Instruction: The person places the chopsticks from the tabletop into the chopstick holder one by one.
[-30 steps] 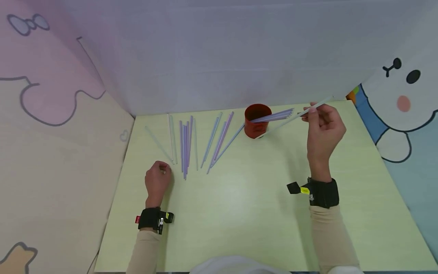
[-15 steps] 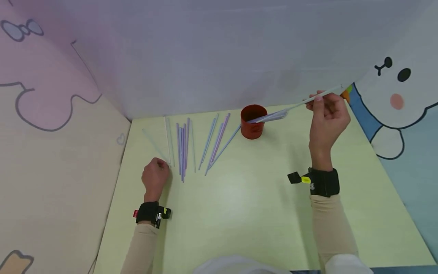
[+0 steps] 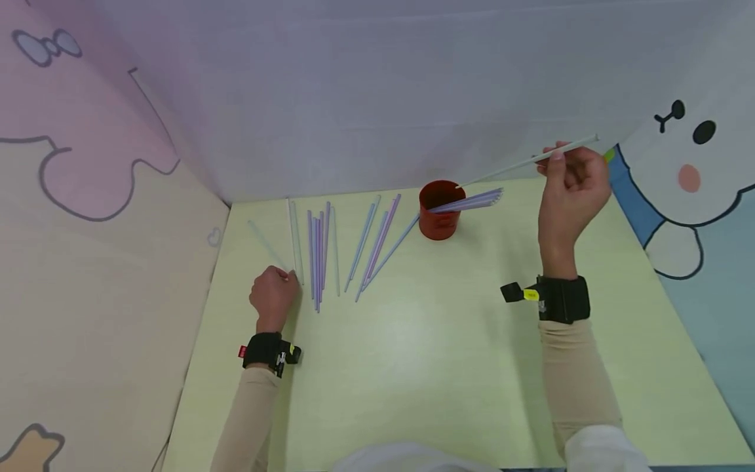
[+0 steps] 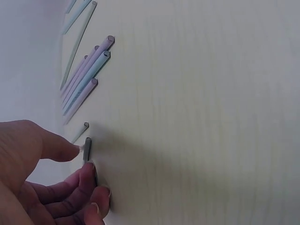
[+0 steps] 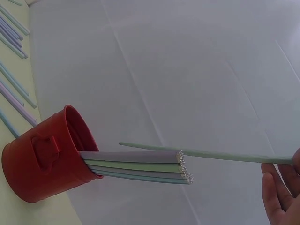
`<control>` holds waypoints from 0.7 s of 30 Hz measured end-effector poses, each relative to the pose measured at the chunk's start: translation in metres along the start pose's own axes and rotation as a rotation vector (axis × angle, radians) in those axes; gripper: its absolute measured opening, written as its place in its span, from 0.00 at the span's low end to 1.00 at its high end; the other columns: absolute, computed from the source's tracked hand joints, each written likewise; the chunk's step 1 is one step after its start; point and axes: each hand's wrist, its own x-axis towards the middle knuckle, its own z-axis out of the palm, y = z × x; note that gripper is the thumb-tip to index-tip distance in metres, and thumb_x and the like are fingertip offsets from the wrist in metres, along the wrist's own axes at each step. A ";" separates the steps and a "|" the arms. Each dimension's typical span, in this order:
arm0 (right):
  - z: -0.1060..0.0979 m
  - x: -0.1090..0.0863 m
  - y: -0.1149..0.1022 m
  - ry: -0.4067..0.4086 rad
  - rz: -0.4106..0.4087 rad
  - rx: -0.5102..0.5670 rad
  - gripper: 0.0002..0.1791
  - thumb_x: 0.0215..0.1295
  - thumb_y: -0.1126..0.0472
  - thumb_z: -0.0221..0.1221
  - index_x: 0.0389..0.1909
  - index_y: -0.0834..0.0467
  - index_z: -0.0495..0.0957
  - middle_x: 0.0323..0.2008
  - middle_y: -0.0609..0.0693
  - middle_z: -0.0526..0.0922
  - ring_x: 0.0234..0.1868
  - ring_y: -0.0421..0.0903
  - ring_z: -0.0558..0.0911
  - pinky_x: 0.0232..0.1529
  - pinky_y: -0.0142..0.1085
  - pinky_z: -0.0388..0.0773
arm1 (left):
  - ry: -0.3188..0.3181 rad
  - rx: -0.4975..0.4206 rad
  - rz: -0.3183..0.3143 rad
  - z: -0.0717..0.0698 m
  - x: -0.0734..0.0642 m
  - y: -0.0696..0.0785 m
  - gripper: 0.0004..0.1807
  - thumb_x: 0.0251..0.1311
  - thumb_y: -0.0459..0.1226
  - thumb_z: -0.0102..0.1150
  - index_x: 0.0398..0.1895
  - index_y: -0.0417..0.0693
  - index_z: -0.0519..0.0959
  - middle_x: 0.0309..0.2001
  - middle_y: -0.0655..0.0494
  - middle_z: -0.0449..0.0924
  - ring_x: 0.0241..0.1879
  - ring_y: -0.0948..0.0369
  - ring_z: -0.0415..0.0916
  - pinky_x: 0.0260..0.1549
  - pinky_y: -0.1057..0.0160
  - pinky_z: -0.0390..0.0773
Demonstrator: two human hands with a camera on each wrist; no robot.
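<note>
In the head view my right hand (image 3: 572,190) pinches a pale green straw (image 5: 225,155) between thumb and fingers, holding it aslant with its lower end at the rim of the red cup (image 3: 438,219). A bundle of purple, green and blue straws (image 5: 136,164) leans out of that cup, which has a small handle. On the left, my left hand (image 3: 274,295) is low over the table beside the near ends of some pale straws. Its thumb and curled fingers stand apart around the end of one straw (image 4: 87,146) in the left wrist view.
Several purple and blue straws (image 3: 318,262) lie side by side on the pale yellow table (image 3: 413,367). More blue and pink straws (image 3: 383,236) lie left of the cup, one reaching its base. A grey backdrop (image 3: 377,98) rises behind the table.
My right hand has risen and moved right, lifting the green straw so its lower end went from beside the cup to its rim. My left hand has moved slightly forward towards the pale straws.
</note>
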 end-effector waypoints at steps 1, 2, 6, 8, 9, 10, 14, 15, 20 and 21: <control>0.000 0.000 0.002 0.000 0.001 -0.012 0.05 0.64 0.75 0.58 0.38 0.72 0.79 0.36 0.71 0.83 0.32 0.56 0.84 0.37 0.32 0.83 | -0.004 0.007 -0.004 -0.001 0.001 0.002 0.15 0.60 0.44 0.58 0.28 0.39 0.81 0.26 0.43 0.83 0.24 0.45 0.80 0.16 0.48 0.74; 0.000 0.000 0.003 0.002 0.008 -0.024 0.05 0.64 0.75 0.58 0.38 0.72 0.79 0.36 0.71 0.83 0.32 0.55 0.84 0.37 0.32 0.83 | -0.010 0.013 -0.010 -0.002 0.001 0.003 0.16 0.59 0.44 0.58 0.28 0.38 0.82 0.26 0.42 0.84 0.24 0.44 0.80 0.16 0.47 0.75; 0.001 -0.004 0.009 0.016 0.081 -0.040 0.04 0.64 0.75 0.59 0.38 0.72 0.79 0.36 0.69 0.83 0.32 0.51 0.85 0.37 0.30 0.82 | -0.044 0.048 -0.049 -0.003 0.003 0.005 0.16 0.58 0.44 0.58 0.26 0.39 0.85 0.27 0.42 0.85 0.25 0.44 0.81 0.16 0.47 0.75; 0.000 -0.005 0.011 0.013 0.097 -0.054 0.04 0.64 0.75 0.58 0.38 0.72 0.79 0.36 0.69 0.83 0.32 0.50 0.85 0.38 0.29 0.82 | -0.066 0.060 -0.064 -0.004 0.003 0.005 0.17 0.57 0.43 0.57 0.23 0.40 0.86 0.25 0.43 0.85 0.25 0.45 0.81 0.14 0.48 0.74; 0.000 -0.006 0.012 0.008 0.095 -0.061 0.05 0.64 0.75 0.58 0.38 0.73 0.79 0.37 0.69 0.83 0.32 0.51 0.85 0.38 0.30 0.82 | -0.074 0.067 -0.072 -0.004 0.004 0.005 0.17 0.57 0.43 0.56 0.21 0.40 0.85 0.24 0.44 0.84 0.24 0.46 0.81 0.13 0.49 0.73; 0.000 -0.007 0.013 0.004 0.093 -0.068 0.05 0.64 0.75 0.58 0.38 0.73 0.79 0.37 0.69 0.83 0.33 0.51 0.85 0.38 0.30 0.82 | -0.078 0.067 -0.080 -0.004 0.004 0.005 0.17 0.57 0.43 0.56 0.20 0.41 0.85 0.23 0.44 0.84 0.24 0.46 0.80 0.12 0.50 0.72; 0.000 -0.008 0.014 0.002 0.094 -0.079 0.05 0.64 0.75 0.58 0.38 0.74 0.79 0.37 0.70 0.82 0.33 0.52 0.85 0.39 0.30 0.82 | -0.086 0.059 -0.091 -0.005 0.007 0.006 0.21 0.60 0.44 0.54 0.15 0.42 0.84 0.20 0.47 0.81 0.21 0.49 0.78 0.10 0.55 0.68; 0.000 -0.009 0.015 0.002 0.097 -0.081 0.05 0.64 0.75 0.58 0.38 0.75 0.78 0.37 0.70 0.82 0.33 0.52 0.85 0.39 0.30 0.82 | -0.087 0.057 -0.092 -0.005 0.007 0.006 0.21 0.60 0.44 0.54 0.14 0.42 0.83 0.19 0.47 0.80 0.20 0.49 0.78 0.09 0.56 0.67; 0.000 -0.009 0.020 -0.003 0.098 -0.108 0.05 0.64 0.74 0.59 0.38 0.73 0.79 0.37 0.69 0.83 0.33 0.51 0.85 0.39 0.30 0.82 | -0.098 0.059 -0.088 -0.006 0.009 0.004 0.19 0.58 0.41 0.53 0.14 0.41 0.82 0.18 0.48 0.78 0.18 0.51 0.75 0.08 0.59 0.64; 0.000 -0.009 0.021 -0.004 0.097 -0.113 0.05 0.64 0.74 0.59 0.38 0.73 0.79 0.37 0.69 0.83 0.33 0.51 0.85 0.39 0.30 0.82 | -0.101 0.059 -0.090 -0.007 0.010 0.004 0.19 0.57 0.40 0.53 0.14 0.41 0.82 0.17 0.48 0.78 0.18 0.51 0.75 0.08 0.59 0.64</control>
